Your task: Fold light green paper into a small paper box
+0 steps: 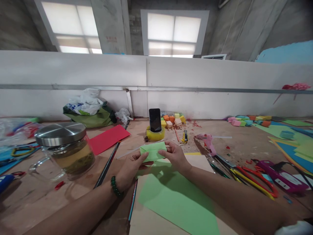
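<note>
A small folded piece of light green paper (153, 150) is held up between my two hands, with crease lines across its face. My left hand (132, 166), with a dark green bead bracelet on the wrist, pinches its left end under the thumb. At the right end, my right hand (177, 156) grips the paper between thumb and fingers. Below both hands lies a larger green sheet (181, 199) on top of beige board or paper (141, 218). My right forearm covers part of that sheet.
Left stand a glass tea mug (70, 160) and a red sheet (109, 138). Ahead, a phone (155, 120) leans on a yellow tape roll (156, 134), near small paper cubes (171, 121). Right lie a pink glue gun (207, 142), scissors (256, 181) and a purple device (282, 176).
</note>
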### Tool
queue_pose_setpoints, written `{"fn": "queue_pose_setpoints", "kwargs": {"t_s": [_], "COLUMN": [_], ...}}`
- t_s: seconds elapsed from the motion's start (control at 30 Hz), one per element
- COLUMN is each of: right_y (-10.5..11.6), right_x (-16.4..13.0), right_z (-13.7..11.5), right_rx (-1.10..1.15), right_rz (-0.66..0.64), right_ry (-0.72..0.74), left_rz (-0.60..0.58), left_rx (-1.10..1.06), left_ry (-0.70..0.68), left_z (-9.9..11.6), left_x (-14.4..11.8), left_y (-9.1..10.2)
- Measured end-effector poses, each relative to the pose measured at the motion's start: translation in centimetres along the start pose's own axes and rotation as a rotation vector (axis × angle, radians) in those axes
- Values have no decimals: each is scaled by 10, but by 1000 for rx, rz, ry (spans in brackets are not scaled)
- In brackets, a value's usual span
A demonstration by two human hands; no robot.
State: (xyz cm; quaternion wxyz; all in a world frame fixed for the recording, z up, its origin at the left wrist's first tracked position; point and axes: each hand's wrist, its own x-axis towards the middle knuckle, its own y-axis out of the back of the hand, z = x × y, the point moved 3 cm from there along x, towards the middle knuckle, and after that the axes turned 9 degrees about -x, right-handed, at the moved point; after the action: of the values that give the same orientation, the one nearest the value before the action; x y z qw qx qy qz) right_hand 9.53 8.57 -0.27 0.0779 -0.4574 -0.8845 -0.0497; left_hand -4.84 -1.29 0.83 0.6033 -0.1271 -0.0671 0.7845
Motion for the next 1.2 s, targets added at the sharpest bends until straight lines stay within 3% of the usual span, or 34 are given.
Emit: {"fn": "queue_pose_setpoints", "kwargs": {"t_s": [0.13,0.4,0.7,1.2], "right_y": [-1,-6,-4,-3], "right_x": [-3,-5,-5,-3], "right_z": [-2,-5,-5,2], "right_rx": [-14,-5,-39,-49], "right_rz": [-5,-72,-31,-52], "right_ry": [28,-18,18,0], "left_rz": [17,44,-6,11], "left_rx": [-15,53,50,52], "left_ry": [35,-52,34,-27], "left_z": [0,-1,0,3], "left_x": [0,3,0,1], "left_y": [-1,6,2,2]}}
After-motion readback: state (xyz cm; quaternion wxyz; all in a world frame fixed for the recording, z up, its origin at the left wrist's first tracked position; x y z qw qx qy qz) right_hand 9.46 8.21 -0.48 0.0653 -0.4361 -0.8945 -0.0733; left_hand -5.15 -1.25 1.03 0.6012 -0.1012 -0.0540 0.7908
